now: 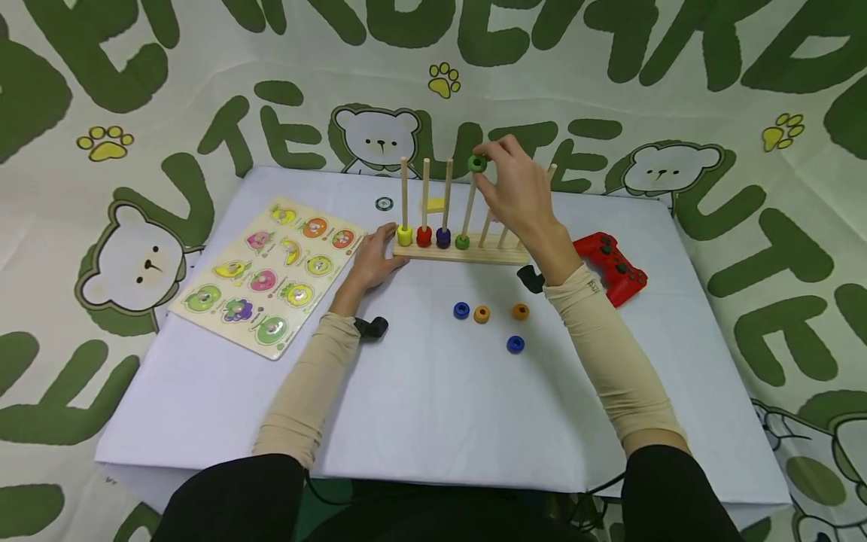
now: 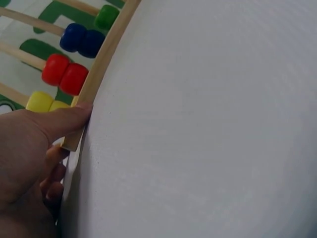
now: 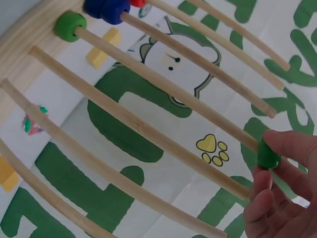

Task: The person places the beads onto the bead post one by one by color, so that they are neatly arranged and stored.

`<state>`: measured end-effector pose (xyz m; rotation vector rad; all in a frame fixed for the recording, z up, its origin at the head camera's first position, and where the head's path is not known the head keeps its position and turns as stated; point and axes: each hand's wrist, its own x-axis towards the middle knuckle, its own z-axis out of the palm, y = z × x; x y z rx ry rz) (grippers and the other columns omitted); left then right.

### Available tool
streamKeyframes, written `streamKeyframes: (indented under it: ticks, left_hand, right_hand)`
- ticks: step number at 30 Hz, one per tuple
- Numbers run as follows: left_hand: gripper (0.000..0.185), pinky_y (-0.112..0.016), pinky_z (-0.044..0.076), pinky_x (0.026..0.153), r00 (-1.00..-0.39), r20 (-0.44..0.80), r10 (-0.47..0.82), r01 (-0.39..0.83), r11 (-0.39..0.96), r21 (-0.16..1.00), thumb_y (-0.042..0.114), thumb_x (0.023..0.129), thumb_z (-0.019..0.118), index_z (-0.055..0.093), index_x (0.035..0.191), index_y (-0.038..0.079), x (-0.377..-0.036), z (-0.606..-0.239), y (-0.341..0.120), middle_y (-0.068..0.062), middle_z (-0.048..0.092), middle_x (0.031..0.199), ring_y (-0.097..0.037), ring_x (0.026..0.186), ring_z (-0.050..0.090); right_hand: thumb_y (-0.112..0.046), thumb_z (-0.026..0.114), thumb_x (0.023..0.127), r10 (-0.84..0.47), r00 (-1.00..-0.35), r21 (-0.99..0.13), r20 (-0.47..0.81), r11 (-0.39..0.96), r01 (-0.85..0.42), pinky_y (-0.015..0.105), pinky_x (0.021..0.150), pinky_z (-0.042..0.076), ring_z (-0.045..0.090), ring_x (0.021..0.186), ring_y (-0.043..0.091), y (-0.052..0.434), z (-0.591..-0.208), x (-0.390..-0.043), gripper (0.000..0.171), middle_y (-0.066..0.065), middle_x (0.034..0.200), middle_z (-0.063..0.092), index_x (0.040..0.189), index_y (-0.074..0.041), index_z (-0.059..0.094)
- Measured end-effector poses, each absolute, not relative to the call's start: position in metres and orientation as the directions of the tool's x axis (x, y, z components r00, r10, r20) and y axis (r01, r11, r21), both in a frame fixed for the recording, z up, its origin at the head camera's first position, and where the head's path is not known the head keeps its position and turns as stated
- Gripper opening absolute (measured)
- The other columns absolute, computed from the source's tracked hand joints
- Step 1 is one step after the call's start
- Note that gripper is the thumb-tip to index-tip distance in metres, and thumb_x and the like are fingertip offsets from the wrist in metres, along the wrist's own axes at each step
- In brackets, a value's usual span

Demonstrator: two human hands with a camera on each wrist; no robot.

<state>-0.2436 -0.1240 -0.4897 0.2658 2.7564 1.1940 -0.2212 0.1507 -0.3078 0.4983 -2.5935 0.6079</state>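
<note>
A wooden bead stacker point(image 1: 467, 254) has a flat base and a row of upright pegs. Yellow point(image 1: 404, 235), red point(image 1: 424, 236), dark blue point(image 1: 443, 238) and green beads point(image 1: 462, 242) sit low on its left pegs. With thumb in front and fingers at the end, my left hand point(image 1: 374, 258) grips the base's left end. My right hand point(image 1: 518, 184) pinches another green bead point(image 3: 268, 153) at the top of the fourth peg, which holds one green bead at its foot. In the right wrist view, the peg's tip meets the pinched bead; whether it is inside cannot be told.
Two blue beads point(image 1: 461, 310) and two orange beads point(image 1: 520, 312) lie in front of the stacker. A fruit puzzle board point(image 1: 271, 278) is on the left, a red game controller point(image 1: 612, 267) on the right. Behind the pegs are a round chip point(image 1: 384, 204) and yellow block point(image 1: 436, 205).
</note>
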Motion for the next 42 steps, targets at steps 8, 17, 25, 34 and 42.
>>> streamKeyframes:
  ticks: [8,17,25,34,42]
  left_hand:
    - [0.083,-0.056,0.019,0.132,-0.978,-0.041,0.203,0.11,0.678,0.727,0.025,0.1,0.075,0.03,0.168,0.009,-0.244,-0.489,-0.124,-0.011,0.038,0.172,-0.038,0.16,0.026]
    - [0.083,-0.057,0.02,0.132,-0.979,-0.055,0.198,0.098,0.684,0.723,0.026,0.1,0.075,0.03,0.168,0.011,-0.244,-0.49,-0.123,-0.01,0.037,0.173,-0.037,0.161,0.026]
    - [0.083,-0.057,0.021,0.132,-0.98,-0.061,0.191,0.088,0.682,0.726,0.026,0.101,0.075,0.029,0.168,0.01,-0.243,-0.488,-0.122,-0.01,0.036,0.174,-0.038,0.161,0.024]
    - [0.084,-0.056,0.02,0.132,-0.98,-0.063,0.189,0.087,0.689,0.72,0.026,0.1,0.075,0.029,0.169,0.011,-0.246,-0.492,-0.123,-0.009,0.036,0.174,-0.037,0.161,0.024]
    - [0.082,-0.056,0.023,0.131,-0.979,-0.045,0.197,0.102,0.676,0.729,0.025,0.1,0.075,0.031,0.168,0.01,-0.245,-0.491,-0.122,-0.01,0.038,0.173,-0.037,0.16,0.026]
  right_hand:
    - [-0.022,0.069,0.105,-0.222,-0.895,-0.371,0.386,0.851,-0.371,0.05,0.081,0.061,0.069,0.098,0.035,0.15,-0.311,-0.226,0.04,0.017,0.134,0.067,0.141,-0.005,0.067]
    - [-0.032,0.072,0.103,-0.221,-0.897,-0.353,0.382,0.863,-0.362,0.048,0.074,0.06,0.069,0.092,0.034,0.153,-0.321,-0.222,0.056,0.016,0.144,0.061,0.152,-0.007,0.059]
    - [-0.024,0.075,0.101,-0.267,-0.821,-0.352,0.504,0.805,-0.478,0.039,0.056,0.052,0.057,0.067,0.028,0.165,-0.35,-0.178,0.043,0.018,0.133,0.064,0.138,-0.004,0.067]
    - [-0.03,0.082,0.095,-0.403,-0.906,-0.332,0.13,0.843,-0.423,0.033,0.051,0.051,0.062,0.064,0.021,0.183,-0.413,-0.124,0.038,0.01,0.114,0.073,0.125,-0.007,0.074]
    - [-0.025,0.083,0.092,-0.444,-0.893,-0.361,-0.069,0.846,-0.393,0.043,0.072,0.062,0.071,0.088,0.022,0.192,-0.438,-0.115,0.038,0.005,0.114,0.074,0.125,-0.009,0.075]
